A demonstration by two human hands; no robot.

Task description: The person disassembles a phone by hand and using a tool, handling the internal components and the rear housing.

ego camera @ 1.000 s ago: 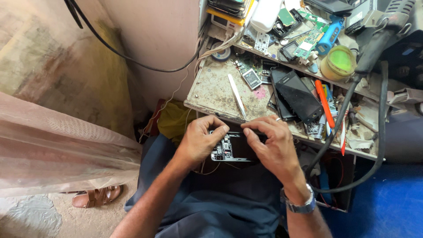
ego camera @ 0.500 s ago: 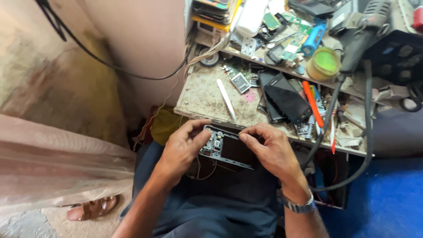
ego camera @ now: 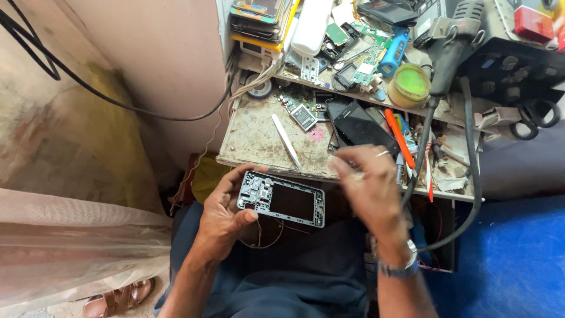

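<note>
My left hand (ego camera: 226,209) grips the left end of an opened phone body (ego camera: 282,199), a grey frame with bare circuit parts and a dark middle, held flat over my lap. My right hand (ego camera: 368,185) hovers off the phone at the workbench's front edge, blurred, fingers loosely curled; whether anything small is pinched in them is unclear. A wristwatch (ego camera: 399,268) sits on my right wrist. Metal tweezers (ego camera: 286,141) lie on the bench just beyond the phone.
The cluttered workbench (ego camera: 253,132) carries a black phone (ego camera: 362,126), an orange screwdriver (ego camera: 400,138), circuit boards, a green round tin (ego camera: 410,84) and a blue tool (ego camera: 394,52). A thick black cable (ego camera: 471,147) hangs over the right side. A stack of phones (ego camera: 262,17) stands at the back.
My right hand has let go of the phone body and lifted toward the bench edge. My left hand now holds the phone alone, turned flatter.
</note>
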